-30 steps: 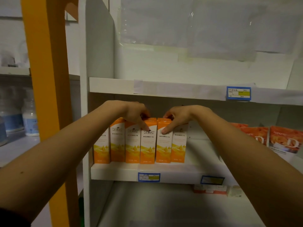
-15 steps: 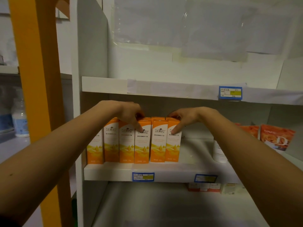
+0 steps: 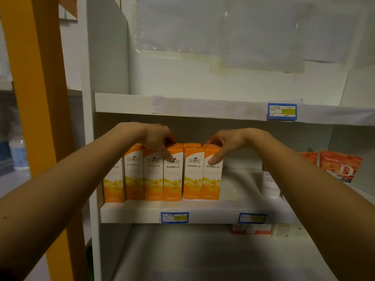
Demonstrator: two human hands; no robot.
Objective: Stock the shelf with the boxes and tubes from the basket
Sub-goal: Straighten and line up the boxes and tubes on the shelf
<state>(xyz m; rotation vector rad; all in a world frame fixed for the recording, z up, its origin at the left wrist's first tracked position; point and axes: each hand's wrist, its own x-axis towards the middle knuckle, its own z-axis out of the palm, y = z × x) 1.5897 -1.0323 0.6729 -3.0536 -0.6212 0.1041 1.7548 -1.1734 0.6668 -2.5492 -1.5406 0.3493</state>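
White shelf [image 3: 142, 214] carries a row of orange boxes [image 3: 160, 175] standing upright side by side, long axes vertical, at 9 o'clock of the bare shelf space. Your left hand [image 3: 156, 136] rests its grip over the fourth box [image 3: 173, 179], thumb on its face; your right hand [image 3: 227, 142] is nearer the bare side, its grip pinched on the end box [image 3: 212, 177]. No basket shows; any squaring-up push likely runs toward 9 o'clock.

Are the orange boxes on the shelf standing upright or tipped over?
Upright. The orange boxes stand on end in a row along the shelf, labels facing forward.
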